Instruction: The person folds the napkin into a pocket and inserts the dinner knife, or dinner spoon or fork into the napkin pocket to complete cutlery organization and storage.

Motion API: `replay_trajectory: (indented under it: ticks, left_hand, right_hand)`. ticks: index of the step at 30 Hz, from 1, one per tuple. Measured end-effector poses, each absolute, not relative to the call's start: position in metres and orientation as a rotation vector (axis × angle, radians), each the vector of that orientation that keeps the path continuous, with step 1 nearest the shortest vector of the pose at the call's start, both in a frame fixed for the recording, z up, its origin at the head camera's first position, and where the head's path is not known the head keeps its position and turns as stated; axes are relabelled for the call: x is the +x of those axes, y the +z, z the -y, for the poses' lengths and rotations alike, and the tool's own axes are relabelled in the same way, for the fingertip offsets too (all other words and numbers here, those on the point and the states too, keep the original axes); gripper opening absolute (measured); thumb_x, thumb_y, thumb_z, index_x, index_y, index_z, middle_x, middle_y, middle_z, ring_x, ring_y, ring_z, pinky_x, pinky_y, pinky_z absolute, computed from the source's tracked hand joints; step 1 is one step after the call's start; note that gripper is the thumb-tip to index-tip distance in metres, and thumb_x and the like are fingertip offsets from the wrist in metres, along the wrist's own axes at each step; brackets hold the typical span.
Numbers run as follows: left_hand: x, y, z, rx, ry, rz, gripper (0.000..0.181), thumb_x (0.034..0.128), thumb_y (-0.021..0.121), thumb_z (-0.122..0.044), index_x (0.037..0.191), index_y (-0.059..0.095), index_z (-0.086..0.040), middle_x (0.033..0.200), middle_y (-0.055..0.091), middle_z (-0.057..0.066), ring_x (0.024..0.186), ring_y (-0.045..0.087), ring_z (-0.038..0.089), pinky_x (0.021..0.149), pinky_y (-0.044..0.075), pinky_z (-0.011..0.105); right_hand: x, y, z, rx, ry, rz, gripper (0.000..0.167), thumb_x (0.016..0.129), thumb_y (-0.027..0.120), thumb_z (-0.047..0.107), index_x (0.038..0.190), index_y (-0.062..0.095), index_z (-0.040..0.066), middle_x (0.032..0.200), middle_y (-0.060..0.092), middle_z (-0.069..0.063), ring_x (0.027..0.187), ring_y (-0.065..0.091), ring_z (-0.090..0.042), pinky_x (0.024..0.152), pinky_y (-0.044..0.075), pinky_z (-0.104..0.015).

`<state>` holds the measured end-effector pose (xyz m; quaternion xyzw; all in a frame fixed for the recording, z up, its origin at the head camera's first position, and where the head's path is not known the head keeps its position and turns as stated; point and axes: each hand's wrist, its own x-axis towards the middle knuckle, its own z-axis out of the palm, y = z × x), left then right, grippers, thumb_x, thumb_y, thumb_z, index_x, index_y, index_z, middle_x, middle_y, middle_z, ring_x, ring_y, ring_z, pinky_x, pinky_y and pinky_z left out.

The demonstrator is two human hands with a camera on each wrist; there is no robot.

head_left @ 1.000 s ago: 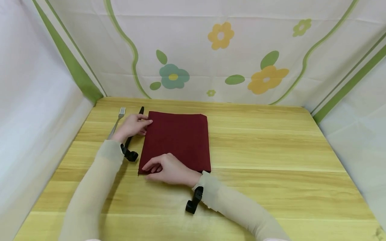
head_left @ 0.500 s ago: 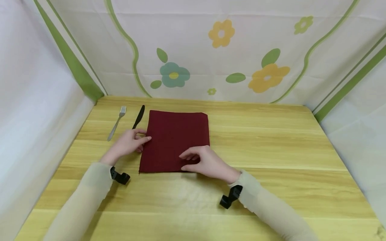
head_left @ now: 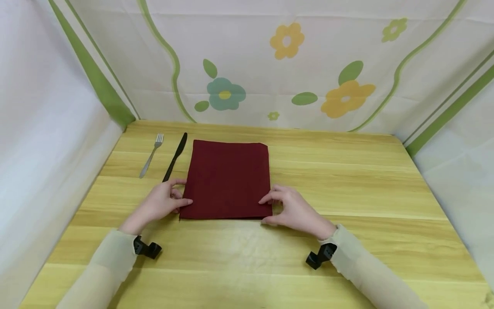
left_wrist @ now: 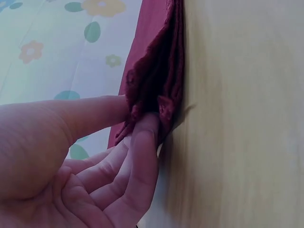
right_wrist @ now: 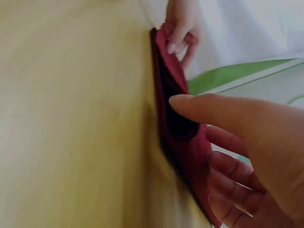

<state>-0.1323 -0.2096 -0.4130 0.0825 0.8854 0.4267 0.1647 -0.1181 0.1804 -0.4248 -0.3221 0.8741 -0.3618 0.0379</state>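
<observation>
**Because it lies in layers, the burgundy napkin [head_left: 227,178] gapes at its near edge**

Although the napkin rests nearly flat on the counter [head_left: 359,180], a little left of the middle in the head view, its layers part, and both wrist views show a dark gap between them. The left hand [head_left: 157,201] pinches the left edge toward the near corner: the thumb lies on top, and in the left wrist view 1 fingertip dips into the gap. The right hand [head_left: 296,210] arches round the near right corner, fingers on the upper face and thumb at the gap; whether it grips the napkin or only touches it, the views do not tell. To the left, apart from the napkin, lie a black knife [head_left: 175,159] and, farther out, a silver fork [head_left: 151,157], tines at the far end.

As a load, the napkin should be light, soft and limp, with little slip and nothing fragile about it. Its loose layers look like the trouble: a pinch on the top layer alone could drag it off the others. Taking every layer together at the 2 near corners, thumbs above and fingers beneath, should keep the stack square.
</observation>
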Motion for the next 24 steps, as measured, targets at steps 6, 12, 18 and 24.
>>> replay_trajectory:
  ticks: [6, 12, 18, 24]
  left_hand:
    - [-0.130, -0.412, 0.209, 0.239, 1.267, -2.498, 0.065, 0.0943, 0.074, -0.008, 0.147, 0.041, 0.009, 0.091, 0.069, 0.010, 0.065, 0.068, 0.022, 0.061, 0.058, 0.035]
    - [-0.130, -0.415, 0.209, 0.260, 1.282, -2.472, 0.057, 0.0952, 0.073, -0.006, 0.142, 0.044, 0.009, 0.088, 0.070, 0.008, 0.067, 0.068, 0.022, 0.061, 0.058, 0.034]
    - [-0.128, -0.414, 0.202, 0.313, 1.252, -2.427, 0.050, 0.0940, 0.074, -0.007, 0.134, 0.049, 0.008, 0.082, 0.070, 0.004, 0.067, 0.067, 0.022, 0.062, 0.057, 0.035]
    - [-0.124, -0.417, 0.183, 0.378, 1.258, -2.373, 0.053, 0.0930, 0.075, -0.007, 0.137, 0.049, 0.007, 0.081, 0.069, 0.003, 0.064, 0.064, 0.019, 0.060, 0.054, 0.032]
  right_hand:
    - [-0.119, -0.431, -0.185, -1.094, -1.094, -2.721, 0.016, 0.084, 0.083, 0.009, 0.097, 0.077, 0.017, 0.091, 0.063, 0.010, 0.076, 0.059, -0.010, 0.066, 0.052, -0.027]
    - [-0.116, -0.431, -0.189, -1.116, -1.050, -2.692, 0.017, 0.082, 0.080, 0.003, 0.090, 0.075, 0.017, 0.089, 0.064, 0.012, 0.073, 0.059, -0.008, 0.063, 0.052, -0.023]
    - [-0.112, -0.428, -0.200, -1.083, -0.955, -2.576, 0.013, 0.084, 0.078, 0.008, 0.088, 0.076, 0.020, 0.087, 0.064, 0.014, 0.073, 0.060, -0.005, 0.064, 0.053, -0.022]
    - [-0.109, -0.417, -0.217, -0.992, -0.876, -2.482, 0.017, 0.082, 0.078, 0.007, 0.083, 0.073, 0.023, 0.080, 0.061, 0.017, 0.069, 0.059, -0.005, 0.062, 0.053, -0.025]
